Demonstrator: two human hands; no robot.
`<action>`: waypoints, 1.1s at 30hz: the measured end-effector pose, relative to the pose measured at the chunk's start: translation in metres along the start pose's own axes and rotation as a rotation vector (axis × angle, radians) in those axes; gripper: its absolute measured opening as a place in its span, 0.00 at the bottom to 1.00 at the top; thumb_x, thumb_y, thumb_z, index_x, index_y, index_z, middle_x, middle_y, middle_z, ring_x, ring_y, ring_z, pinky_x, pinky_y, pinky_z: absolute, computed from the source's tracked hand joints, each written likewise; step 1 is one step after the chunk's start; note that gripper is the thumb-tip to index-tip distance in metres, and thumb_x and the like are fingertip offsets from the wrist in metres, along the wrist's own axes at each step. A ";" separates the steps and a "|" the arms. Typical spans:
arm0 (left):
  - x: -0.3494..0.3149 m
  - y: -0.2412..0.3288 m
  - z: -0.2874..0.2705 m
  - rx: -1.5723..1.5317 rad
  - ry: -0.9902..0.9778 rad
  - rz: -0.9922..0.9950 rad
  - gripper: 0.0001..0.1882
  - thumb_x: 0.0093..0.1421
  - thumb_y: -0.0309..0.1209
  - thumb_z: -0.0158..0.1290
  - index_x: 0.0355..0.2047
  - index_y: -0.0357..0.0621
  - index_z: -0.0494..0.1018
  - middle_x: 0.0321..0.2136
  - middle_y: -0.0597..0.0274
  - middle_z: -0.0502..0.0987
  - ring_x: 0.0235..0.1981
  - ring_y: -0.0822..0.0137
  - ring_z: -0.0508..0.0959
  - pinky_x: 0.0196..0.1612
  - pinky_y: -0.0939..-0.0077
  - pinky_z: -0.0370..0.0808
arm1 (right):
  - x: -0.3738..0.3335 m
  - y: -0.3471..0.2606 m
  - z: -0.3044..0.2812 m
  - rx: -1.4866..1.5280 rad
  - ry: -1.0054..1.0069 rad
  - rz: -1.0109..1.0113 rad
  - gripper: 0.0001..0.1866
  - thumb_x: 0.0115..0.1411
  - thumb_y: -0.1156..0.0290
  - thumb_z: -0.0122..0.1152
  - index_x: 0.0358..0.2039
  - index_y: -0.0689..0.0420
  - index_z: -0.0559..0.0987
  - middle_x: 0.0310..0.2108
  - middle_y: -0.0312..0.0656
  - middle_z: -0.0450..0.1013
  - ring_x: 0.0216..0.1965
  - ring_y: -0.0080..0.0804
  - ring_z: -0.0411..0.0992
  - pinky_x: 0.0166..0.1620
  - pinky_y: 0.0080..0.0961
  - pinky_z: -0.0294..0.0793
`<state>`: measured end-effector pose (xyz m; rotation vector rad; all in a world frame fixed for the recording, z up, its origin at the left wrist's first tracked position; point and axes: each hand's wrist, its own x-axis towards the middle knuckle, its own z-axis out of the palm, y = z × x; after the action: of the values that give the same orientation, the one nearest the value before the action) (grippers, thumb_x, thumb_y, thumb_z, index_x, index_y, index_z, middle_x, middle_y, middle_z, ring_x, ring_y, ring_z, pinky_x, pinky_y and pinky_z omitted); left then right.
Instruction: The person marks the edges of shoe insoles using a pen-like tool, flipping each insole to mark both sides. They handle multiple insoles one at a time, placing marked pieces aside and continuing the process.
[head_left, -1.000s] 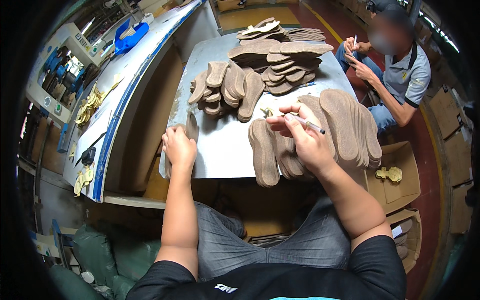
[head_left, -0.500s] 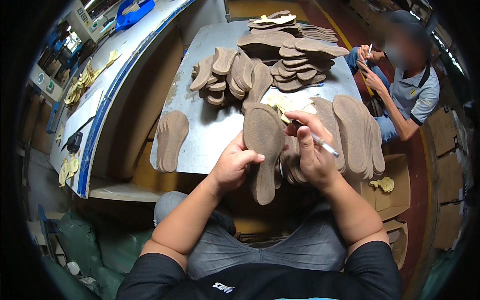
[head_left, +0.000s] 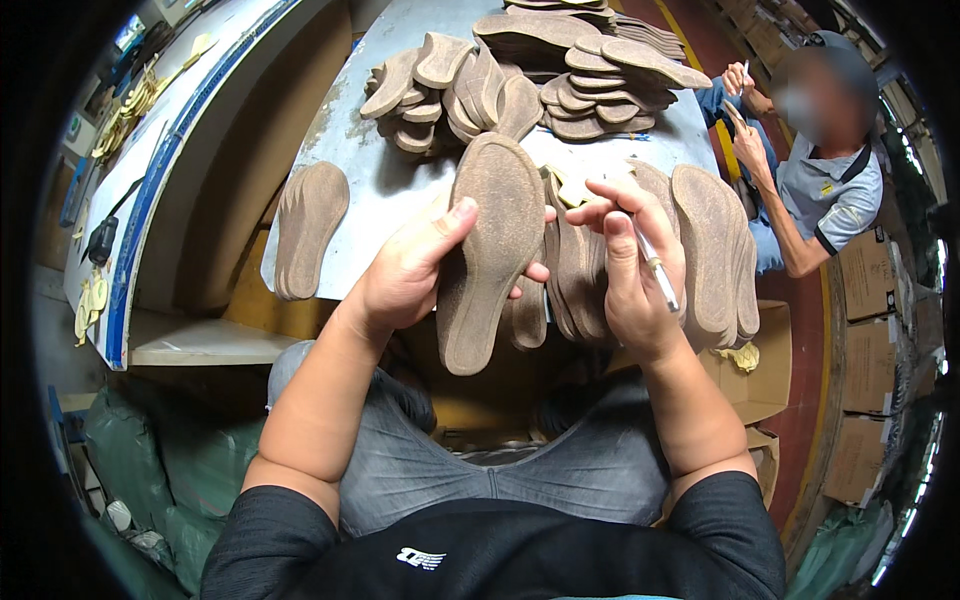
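Observation:
My left hand (head_left: 412,268) grips a brown insole (head_left: 492,245) from its left edge, fingers wrapped behind it and showing at the right edge. The insole is held upright over the near table edge, its broad end away from me. My right hand (head_left: 640,265), just right of it, has a slim white pen (head_left: 656,272) tucked in its fingers and is apart from the insole. Beyond that hand lie pale yellow pieces (head_left: 577,190), partly hidden. Stacked insoles (head_left: 705,245) stand at the right of the metal table (head_left: 400,185), with a small fanned stack (head_left: 312,225) at the left.
Heaped insoles (head_left: 600,85) cover the far part of the table. A white bench with a blue edge (head_left: 170,165) runs along the left. At the right, a seated person (head_left: 825,185) holds a pen and a piece; an open carton (head_left: 765,370) sits below the table edge.
The left hand has brought the insole left and turned it slightly, its narrow end swinging left. My right hand is now farther from it, still holding the pen. The whole view has shifted somewhat.

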<state>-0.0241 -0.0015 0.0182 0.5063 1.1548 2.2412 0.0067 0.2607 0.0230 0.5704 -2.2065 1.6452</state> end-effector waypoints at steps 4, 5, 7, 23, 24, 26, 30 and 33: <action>0.007 0.000 -0.016 0.210 0.191 0.068 0.26 0.87 0.45 0.40 0.69 0.35 0.67 0.63 0.46 0.81 0.49 0.54 0.90 0.47 0.63 0.88 | 0.006 0.006 -0.002 -0.367 0.038 -0.035 0.16 0.81 0.73 0.57 0.64 0.64 0.78 0.52 0.51 0.83 0.53 0.41 0.83 0.61 0.37 0.79; 0.009 -0.002 -0.020 0.132 0.286 0.108 0.23 0.86 0.45 0.43 0.66 0.38 0.68 0.57 0.49 0.83 0.47 0.55 0.90 0.47 0.63 0.88 | 0.004 0.010 -0.005 -0.498 0.037 -0.068 0.17 0.78 0.73 0.60 0.64 0.64 0.78 0.53 0.53 0.82 0.54 0.45 0.82 0.62 0.40 0.78; 0.010 -0.002 -0.035 0.100 0.439 0.016 0.23 0.86 0.46 0.45 0.67 0.40 0.68 0.53 0.51 0.83 0.47 0.55 0.90 0.46 0.63 0.89 | 0.007 0.015 -0.009 -0.753 0.024 -0.147 0.19 0.74 0.73 0.65 0.62 0.62 0.79 0.56 0.56 0.81 0.55 0.53 0.80 0.62 0.45 0.77; 0.011 -0.010 -0.047 0.070 0.458 -0.070 0.23 0.85 0.49 0.47 0.65 0.44 0.68 0.50 0.55 0.81 0.43 0.61 0.89 0.38 0.64 0.88 | 0.036 0.032 0.006 -0.931 0.011 0.014 0.14 0.72 0.59 0.73 0.42 0.57 0.82 0.34 0.56 0.82 0.41 0.62 0.79 0.48 0.53 0.78; 0.011 -0.007 -0.048 0.078 0.470 -0.071 0.22 0.85 0.48 0.46 0.66 0.46 0.68 0.51 0.55 0.82 0.45 0.60 0.89 0.40 0.63 0.89 | 0.037 0.035 0.007 -0.946 0.039 -0.044 0.14 0.73 0.58 0.72 0.41 0.57 0.82 0.32 0.57 0.82 0.37 0.63 0.80 0.44 0.54 0.78; 0.011 -0.007 -0.053 0.062 0.456 -0.036 0.22 0.84 0.49 0.47 0.66 0.48 0.69 0.51 0.56 0.82 0.45 0.60 0.89 0.41 0.61 0.89 | 0.039 0.036 0.010 -0.988 0.032 0.097 0.15 0.71 0.58 0.73 0.39 0.57 0.82 0.32 0.54 0.82 0.38 0.61 0.80 0.47 0.53 0.77; 0.013 -0.007 -0.052 0.121 0.449 -0.012 0.23 0.84 0.50 0.48 0.66 0.47 0.69 0.50 0.58 0.82 0.44 0.62 0.89 0.40 0.65 0.88 | 0.041 0.046 0.015 -1.072 0.022 0.098 0.15 0.71 0.58 0.73 0.40 0.56 0.81 0.32 0.53 0.82 0.37 0.60 0.81 0.43 0.52 0.76; 0.014 -0.009 -0.052 0.251 0.458 0.001 0.24 0.83 0.50 0.49 0.66 0.45 0.70 0.48 0.58 0.82 0.43 0.64 0.88 0.38 0.67 0.86 | 0.043 0.050 0.014 -0.996 0.001 0.073 0.15 0.68 0.62 0.76 0.40 0.57 0.79 0.31 0.54 0.81 0.36 0.62 0.79 0.44 0.53 0.76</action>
<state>-0.0607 -0.0202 -0.0172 0.0809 1.6769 2.2913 -0.0557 0.2544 -0.0011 0.1932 -2.6616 0.3951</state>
